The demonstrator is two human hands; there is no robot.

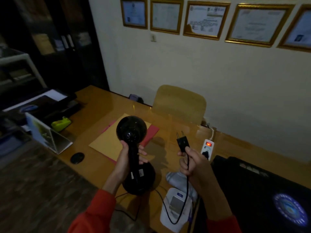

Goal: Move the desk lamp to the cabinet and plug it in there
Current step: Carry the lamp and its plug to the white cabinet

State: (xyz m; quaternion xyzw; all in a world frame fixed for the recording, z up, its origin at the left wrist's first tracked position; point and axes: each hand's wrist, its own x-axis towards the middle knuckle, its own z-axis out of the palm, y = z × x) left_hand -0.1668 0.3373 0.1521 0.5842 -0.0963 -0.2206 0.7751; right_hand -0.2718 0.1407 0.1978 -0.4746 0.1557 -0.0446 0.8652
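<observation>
- My left hand (pixel 125 158) is wrapped around the neck of the black desk lamp (pixel 133 148), holding it up off the counter (pixel 94 115) with its round shade at the top and its base toward me.
- My right hand (pixel 190 163) is closed on the lamp's black cord (pixel 183 199) just below the plug (pixel 182 142), whose two prongs point up and away from me, free of any socket.
- My hands are apart, each with its own grip, the lamp on the left and the plug on the right.
- The cord hangs from my right hand in a loop and runs back toward the lamp's base.
- A white power strip (pixel 207 147) lies on the counter just beyond my right hand, its red switch lit.
- Under the lamp lie a tan folder (pixel 106 142) and a red one (pixel 152 132).
- A wooden chair (pixel 180 103) stands at the far side of the counter, against the wall.
- A dark cabinet (pixel 55 39) stands at the far left.
</observation>
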